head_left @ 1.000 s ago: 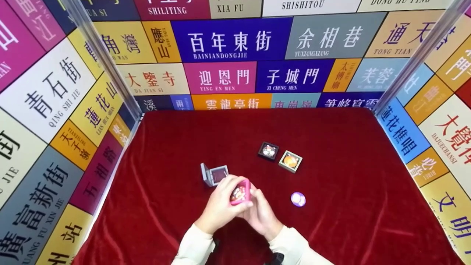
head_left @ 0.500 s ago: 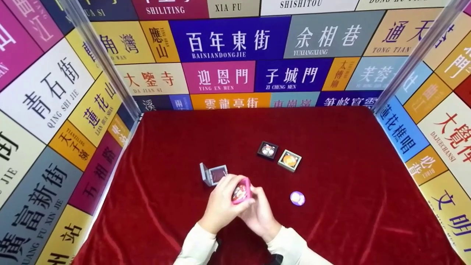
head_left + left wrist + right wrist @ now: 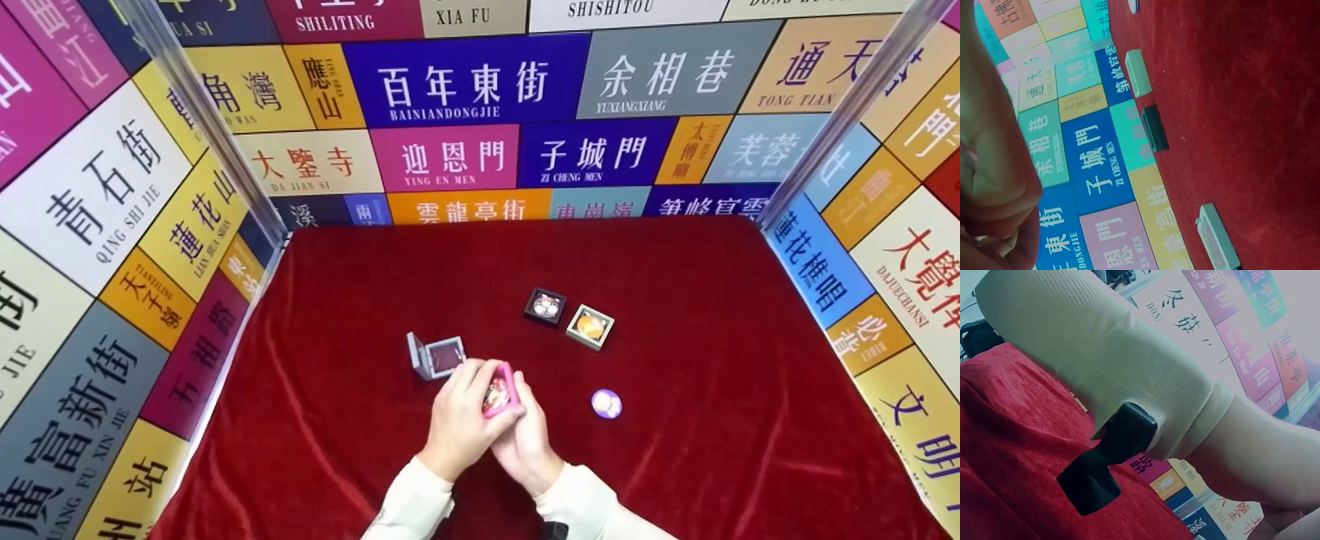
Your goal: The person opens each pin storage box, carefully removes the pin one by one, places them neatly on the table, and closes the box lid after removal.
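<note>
A small pink square box (image 3: 502, 391) with a red-and-white round badge (image 3: 496, 393) inside is held up between both hands in the head view. My left hand (image 3: 459, 416) grips it from the left, thumb along its near edge. The right hand (image 3: 534, 435) holds the box from the right, its fingers partly hidden behind it. Just beyond the left hand stands a grey box (image 3: 445, 357) with its lid raised. To the right of the hands lies a loose purple-and-white round badge (image 3: 607, 403). Only part of a hand (image 3: 999, 174) fills the left side of the left wrist view.
A black box (image 3: 545, 306) with a round badge and a pale green box (image 3: 591, 327) with an orange badge sit beyond the hands. Red velvet cloth (image 3: 712, 345) covers the table. Panels of printed signs (image 3: 465, 79) wall in the back and sides.
Both hands have shifted slightly to the right with the pink box, and it has tilted a little. Apart from a small shift of the view, the other boxes and the loose badge stay put.
</note>
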